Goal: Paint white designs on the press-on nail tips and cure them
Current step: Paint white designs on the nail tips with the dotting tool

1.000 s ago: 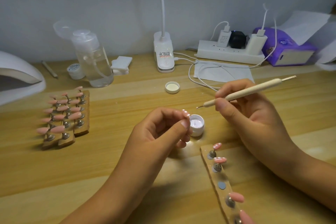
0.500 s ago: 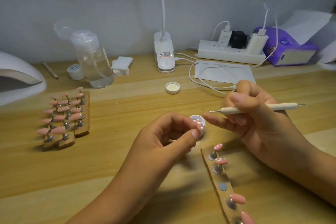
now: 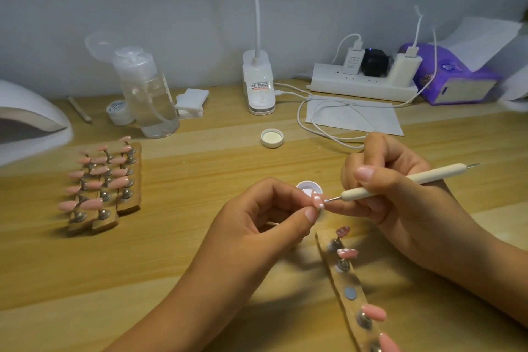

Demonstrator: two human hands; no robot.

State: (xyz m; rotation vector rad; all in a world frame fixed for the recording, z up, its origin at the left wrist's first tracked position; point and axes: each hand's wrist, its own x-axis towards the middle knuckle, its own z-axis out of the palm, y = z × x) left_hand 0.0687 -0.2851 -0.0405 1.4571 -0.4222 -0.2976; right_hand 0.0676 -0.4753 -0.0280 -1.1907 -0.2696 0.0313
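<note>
My left hand (image 3: 265,217) pinches a pink nail tip (image 3: 317,200) on its stand, lifted above the table. White dots show on that tip. My right hand (image 3: 400,188) grips a white dotting pen (image 3: 405,180), and its metal point touches the tip's lower end. Just behind the tip sits a small open pot of white gel (image 3: 308,188). A wooden holder strip (image 3: 347,280) at the lower right carries several pink tips, two with white marks, and one bare magnet spot. The white curing lamp (image 3: 28,120) stands at the far left.
Wooden strips with several pink nail tips (image 3: 103,180) lie at the left. The pot's lid (image 3: 272,138) rests mid-table. Behind are a clear pump bottle (image 3: 148,94), a small jar (image 3: 118,111), cotton pads (image 3: 191,102), a lamp base (image 3: 259,86), a power strip (image 3: 365,83), cables and a purple tissue pack (image 3: 454,77).
My right hand has swung the pen down and left, from above the gel pot to the held tip. My left hand has turned the tip toward the pen.
</note>
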